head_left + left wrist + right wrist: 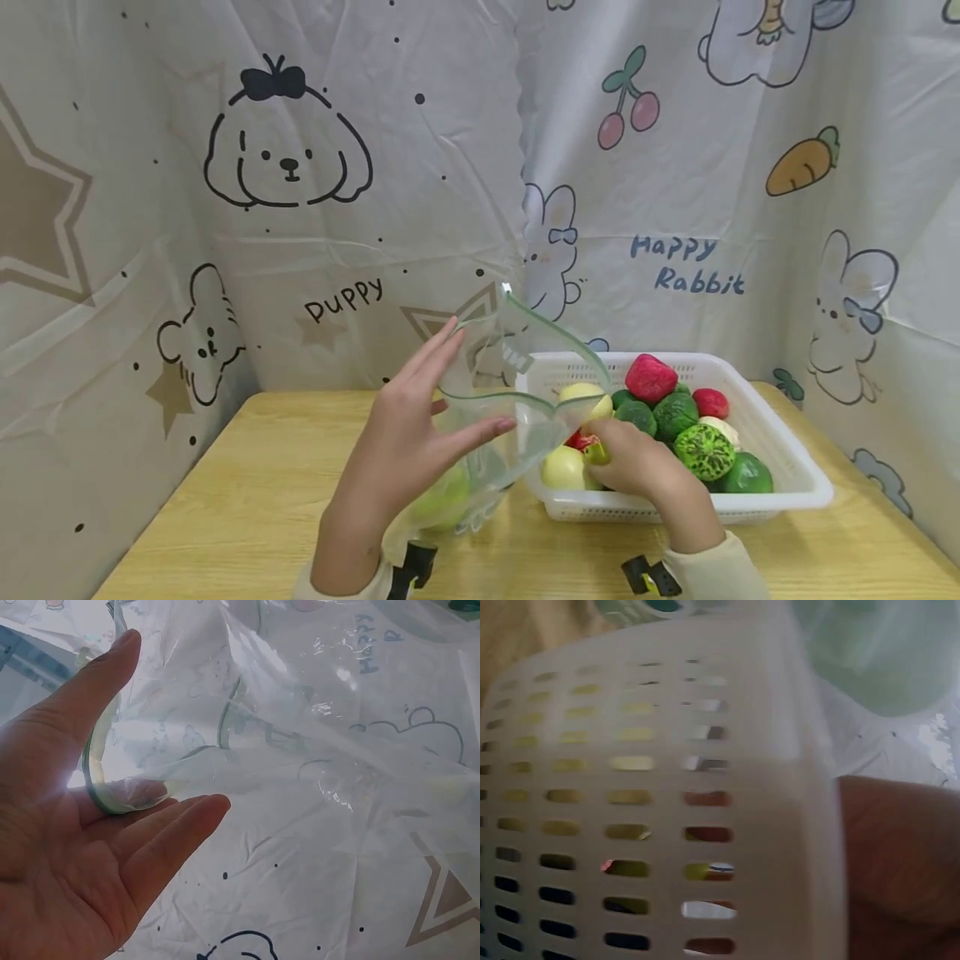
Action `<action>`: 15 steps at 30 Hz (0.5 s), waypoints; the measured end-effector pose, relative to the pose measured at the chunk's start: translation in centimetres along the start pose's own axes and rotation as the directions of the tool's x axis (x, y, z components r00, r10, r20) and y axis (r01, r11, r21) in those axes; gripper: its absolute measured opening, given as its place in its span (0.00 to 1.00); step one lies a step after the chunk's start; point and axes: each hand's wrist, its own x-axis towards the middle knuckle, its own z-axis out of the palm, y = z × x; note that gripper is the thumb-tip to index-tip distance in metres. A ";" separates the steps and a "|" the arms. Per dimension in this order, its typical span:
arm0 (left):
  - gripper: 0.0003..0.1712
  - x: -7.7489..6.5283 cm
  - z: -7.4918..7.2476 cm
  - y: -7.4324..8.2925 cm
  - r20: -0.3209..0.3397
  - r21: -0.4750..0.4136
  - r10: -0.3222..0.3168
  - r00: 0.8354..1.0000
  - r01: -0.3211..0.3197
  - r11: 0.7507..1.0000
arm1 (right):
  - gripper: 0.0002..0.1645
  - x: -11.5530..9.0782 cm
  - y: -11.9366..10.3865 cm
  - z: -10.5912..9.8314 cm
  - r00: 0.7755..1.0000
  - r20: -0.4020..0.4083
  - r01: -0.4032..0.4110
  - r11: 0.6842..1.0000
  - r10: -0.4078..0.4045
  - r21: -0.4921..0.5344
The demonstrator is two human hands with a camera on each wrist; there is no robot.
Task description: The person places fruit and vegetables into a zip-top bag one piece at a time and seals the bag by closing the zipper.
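Note:
A clear zip bag point(517, 442) with a green-edged mouth stands tilted, its mouth spread wide. My left hand point(405, 433) is at the mouth's left side, fingers nearly straight and thumb stretched apart, touching the rim. In the left wrist view, the bag's green rim point(94, 772) runs between thumb and fingers. A pale green round thing point(446, 496) shows through the bag's lower part. My right hand point(637, 458) reaches over the near left rim of a white basket point(795, 467), fingers curled round a small red-and-yellow piece point(595, 452); its kind is mostly hidden.
Inside the basket lie pale yellow round fruits point(564, 469), dark green ones point(675, 415), red ones point(651, 378) and a bright green patterned ball point(705, 452). The wooden table point(247, 492) meets a printed cloth backdrop point(420, 208) on three sides.

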 end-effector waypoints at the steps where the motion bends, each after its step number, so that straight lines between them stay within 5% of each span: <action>1: 0.55 0.0 0.0 0.0 -0.007 -0.001 0.011 1.000 -0.011 1.000 | 0.18 0.2 0.1 0.4 1.000 0.015 -0.006 1.000 0.006 -0.003; 8: 0.53 -0.1 0.2 -0.2 -0.049 0.036 0.070 0.996 -0.068 0.997 | 0.14 0.5 0.7 0.9 0.999 0.015 -0.036 0.999 0.037 -0.019; 15: 0.53 -0.1 -0.1 -0.3 -0.057 0.057 0.077 0.995 -0.074 0.996 | 0.12 0.2 1.5 0.2 0.999 -0.031 0.020 1.000 -0.020 -0.007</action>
